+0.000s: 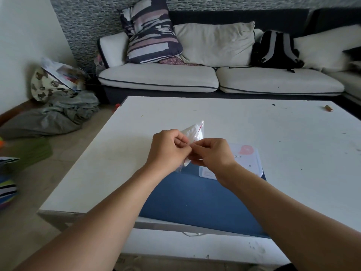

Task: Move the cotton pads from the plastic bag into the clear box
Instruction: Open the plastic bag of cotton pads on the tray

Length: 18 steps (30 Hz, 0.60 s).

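Cotton pads (193, 132) sit inside the plastic bag (195, 130), which I pinch at its seal with curled fingers of my left hand (168, 147) and right hand (212, 153), just above the clear box (244, 159). It looks light, soft and slippery; I'd grip the edges. Its long axis tilts away from the box.

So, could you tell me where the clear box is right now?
In the head view the clear box lies right of centre on the blue mat, just beyond the right hand, which partly hides it.
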Motion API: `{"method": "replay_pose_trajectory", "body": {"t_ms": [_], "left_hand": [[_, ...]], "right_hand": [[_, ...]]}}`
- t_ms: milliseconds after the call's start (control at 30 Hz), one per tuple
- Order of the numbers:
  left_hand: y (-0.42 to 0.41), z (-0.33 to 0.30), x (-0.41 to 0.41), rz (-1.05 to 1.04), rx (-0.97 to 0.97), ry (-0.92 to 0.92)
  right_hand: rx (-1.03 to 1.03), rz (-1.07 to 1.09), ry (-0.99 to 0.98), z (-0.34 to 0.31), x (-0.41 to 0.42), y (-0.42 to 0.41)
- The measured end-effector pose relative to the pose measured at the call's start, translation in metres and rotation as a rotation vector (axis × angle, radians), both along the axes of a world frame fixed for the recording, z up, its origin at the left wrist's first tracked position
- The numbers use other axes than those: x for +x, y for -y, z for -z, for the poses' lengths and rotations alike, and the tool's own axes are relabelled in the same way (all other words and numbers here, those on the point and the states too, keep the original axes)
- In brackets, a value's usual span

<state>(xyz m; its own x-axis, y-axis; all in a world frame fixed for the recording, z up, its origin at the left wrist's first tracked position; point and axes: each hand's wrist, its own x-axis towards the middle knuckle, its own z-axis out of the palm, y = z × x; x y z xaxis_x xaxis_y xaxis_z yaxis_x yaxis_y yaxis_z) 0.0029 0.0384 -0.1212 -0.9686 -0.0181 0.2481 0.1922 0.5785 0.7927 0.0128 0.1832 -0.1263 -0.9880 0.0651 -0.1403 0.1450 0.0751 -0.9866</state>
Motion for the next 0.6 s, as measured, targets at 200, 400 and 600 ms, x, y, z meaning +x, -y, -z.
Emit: {"method": "replay_pose_trajectory", "body": {"t_ms": [200,400,600], "left_hand": [[0.003,-0.001,0.002,0.045,-0.209,-0.101],[-0.002,-0.001,0.002,0.083,-0.322,-0.120],[-0.009,-0.003,0.004,0.088,-0.396,-0.136]], "right_hand": [[0.163,0.006,-0.047,-0.001,0.001,-0.003],[0.191,0.024,-0.033,-0.006,0.004,-0.004],[0.181,0.080,-0.002,-0.009,0.003,-0.003]]}}
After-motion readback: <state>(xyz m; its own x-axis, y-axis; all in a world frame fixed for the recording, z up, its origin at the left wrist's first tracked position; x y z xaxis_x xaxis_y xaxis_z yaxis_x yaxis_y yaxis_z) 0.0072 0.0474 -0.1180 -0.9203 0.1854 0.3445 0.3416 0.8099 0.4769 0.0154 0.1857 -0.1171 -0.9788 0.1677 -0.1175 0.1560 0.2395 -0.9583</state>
